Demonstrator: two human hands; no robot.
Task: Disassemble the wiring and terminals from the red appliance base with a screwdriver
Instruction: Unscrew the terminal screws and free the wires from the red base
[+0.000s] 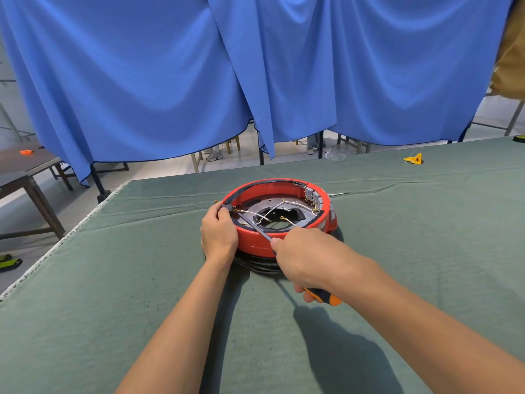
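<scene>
Red base (284,243) sits mid-surface (142,280), open side up, wires (267,216) exposed for access. Left hand (218,234) wraps near-left rim, fingers curled over edge by black terminal block (227,208), likely bracing base against turning. Right hand (304,263) closed round screwdriver (321,295) handle (orange-black), shaft slanting over rim, tip at that block. Wires loose across centre, terminals (312,196) on far wall still in place.
</scene>
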